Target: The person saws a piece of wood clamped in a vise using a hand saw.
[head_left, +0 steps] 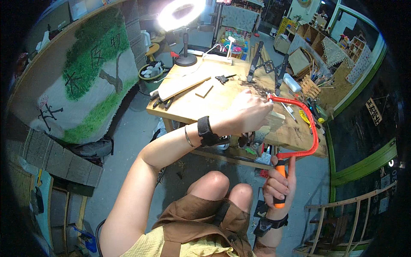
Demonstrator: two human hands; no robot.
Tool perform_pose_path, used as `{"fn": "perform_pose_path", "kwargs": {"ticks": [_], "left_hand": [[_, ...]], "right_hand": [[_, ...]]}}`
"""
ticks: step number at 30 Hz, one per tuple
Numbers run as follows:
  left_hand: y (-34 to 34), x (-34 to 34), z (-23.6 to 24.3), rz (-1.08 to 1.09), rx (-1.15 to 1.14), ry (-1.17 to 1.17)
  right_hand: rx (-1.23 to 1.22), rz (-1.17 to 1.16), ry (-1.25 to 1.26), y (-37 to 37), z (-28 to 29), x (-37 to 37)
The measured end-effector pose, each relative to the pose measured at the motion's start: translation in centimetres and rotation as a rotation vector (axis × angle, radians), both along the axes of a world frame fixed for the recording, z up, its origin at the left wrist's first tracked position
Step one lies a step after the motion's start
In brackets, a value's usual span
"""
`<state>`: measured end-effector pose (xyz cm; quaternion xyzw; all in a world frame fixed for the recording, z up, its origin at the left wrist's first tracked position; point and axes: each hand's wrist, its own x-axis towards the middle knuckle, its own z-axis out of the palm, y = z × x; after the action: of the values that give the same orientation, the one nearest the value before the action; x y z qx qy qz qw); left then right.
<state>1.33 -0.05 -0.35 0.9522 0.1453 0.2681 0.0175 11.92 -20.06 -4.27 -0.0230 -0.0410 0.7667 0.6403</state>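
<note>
My right hand point(276, 186) is wrapped around the orange and black handle point(280, 171) of a saw with a red U-shaped frame point(315, 136). My left hand point(250, 109) is closed near the frame's far end, above a pale wooden piece point(277, 121) at the front of the workbench point(171, 109). What its fingers grip is hidden behind the hand. The saw's frame bows out to the right, and its blade is hard to make out.
The bench also bears a board point(182, 90), small wood block point(204, 91), ring light point(185, 58), black folding stand point(278, 79), white roll point(292, 83) and several tools. A painted panel point(77, 111) stands left; a wooden rack point(338, 210) and green-framed glass point(355, 169) are right.
</note>
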Motion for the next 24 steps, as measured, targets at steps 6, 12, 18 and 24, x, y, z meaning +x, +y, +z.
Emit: {"fn": "perform_pose_path", "kwargs": {"ticks": [6, 12, 18, 24], "left_hand": [[-0.4, 0.0, 0.3, 0.028, -0.01, 0.017], [-0.1, 0.2, 0.0, -0.011, -0.016, -0.004], [1.1, 0.8, -1.8, 0.001, -0.079, -0.018], [0.1, 0.5, -0.8, 0.012, -0.055, -0.002]], "right_hand": [[-0.078, -0.059, 0.013, 3.4, 0.8, 0.4], [-0.051, -0.026, 0.037, -0.2, 0.2, -0.1], [-0.095, 0.027, -0.039, 3.7, 0.2, 0.6], [-0.123, -0.04, -0.102, -0.3, 0.1, 0.2]]}}
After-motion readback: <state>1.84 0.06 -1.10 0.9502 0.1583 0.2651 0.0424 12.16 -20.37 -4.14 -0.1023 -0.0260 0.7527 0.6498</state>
